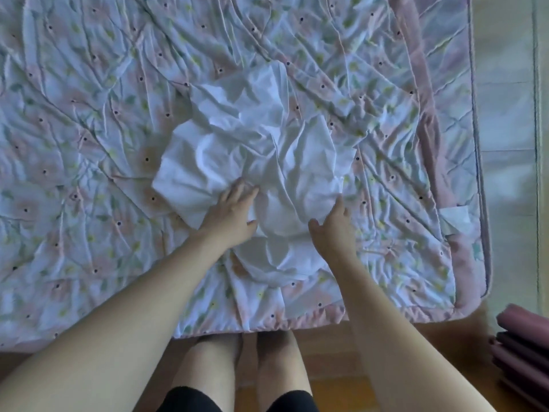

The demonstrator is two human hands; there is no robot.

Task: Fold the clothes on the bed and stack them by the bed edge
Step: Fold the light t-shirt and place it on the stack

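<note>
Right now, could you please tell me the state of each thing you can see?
white garment: crumpled, unfolded, lying on the bed.
left hand: open, fingers resting on the garment.
right hand: open, at the garment's right edge.
bed cover: wrinkled, spread out.
folded dark red cloths: stacked beside the bed.

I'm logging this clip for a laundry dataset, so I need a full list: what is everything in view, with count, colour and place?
garment: one, white, crumpled, middle of the bed.
bedspread: one, pale floral with pink border, wrinkled, covering the bed.
label: one, white, at the bedspread's right edge.
folded cloths: one stack, maroon and dark, lower right beside the bed.
floor: wood, orange-brown, below the bed edge.
left hand: flat on the garment, fingers straight.
right hand: at the garment's right edge, grip unclear.
legs: two, bare, black shorts, bottom centre.
</note>
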